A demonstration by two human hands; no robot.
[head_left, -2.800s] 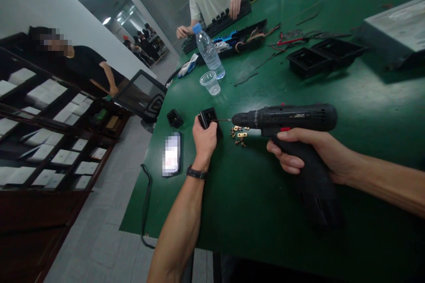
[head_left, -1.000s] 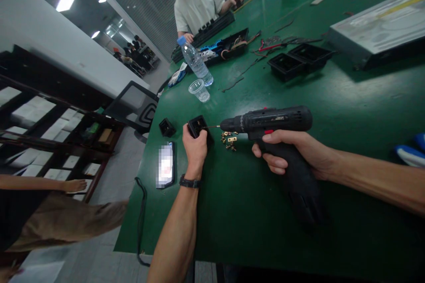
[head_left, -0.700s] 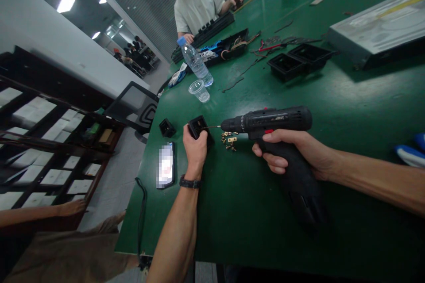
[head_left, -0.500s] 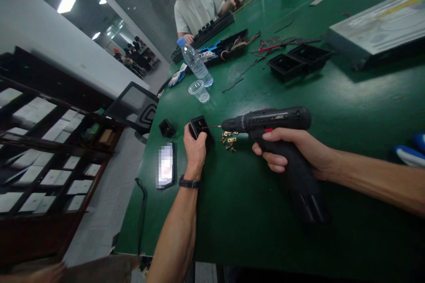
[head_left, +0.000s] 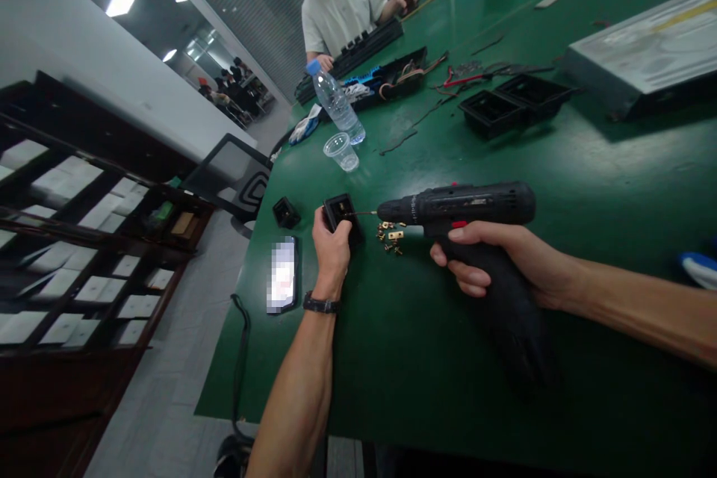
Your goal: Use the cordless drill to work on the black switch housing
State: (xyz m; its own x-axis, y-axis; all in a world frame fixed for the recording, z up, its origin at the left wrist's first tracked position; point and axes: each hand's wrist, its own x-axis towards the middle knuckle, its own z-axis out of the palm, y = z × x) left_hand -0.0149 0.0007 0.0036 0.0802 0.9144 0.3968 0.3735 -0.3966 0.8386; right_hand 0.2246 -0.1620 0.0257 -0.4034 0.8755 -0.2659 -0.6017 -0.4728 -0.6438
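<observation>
My left hand (head_left: 332, 243) is closed round a small black plastic box (head_left: 339, 205), its open side turned toward the right, with a bit of brass inside. In my right hand (head_left: 504, 254) is a black cordless drill (head_left: 476, 203), held by its grip with the index finger near the red trigger. The drill's long thin bit (head_left: 361, 213) points left and its tip reaches into the box; whether it touches a screw I cannot tell. Below the bit lie several brass screws and small brass plates (head_left: 395, 235) on the green table (head_left: 426, 358).
Left of my hand are another black box (head_left: 286, 212) and a phone (head_left: 281, 275). Beyond stand a plastic cup (head_left: 343, 152) and a water bottle (head_left: 339, 106). Two joined black housings (head_left: 490, 113) and a large metal case (head_left: 644, 52) lie farther right. Across the table sits a person (head_left: 341, 7).
The whole view has shifted slightly, so most things appear a little farther right. Both hands keep their hold, and the bit still points into the box.
</observation>
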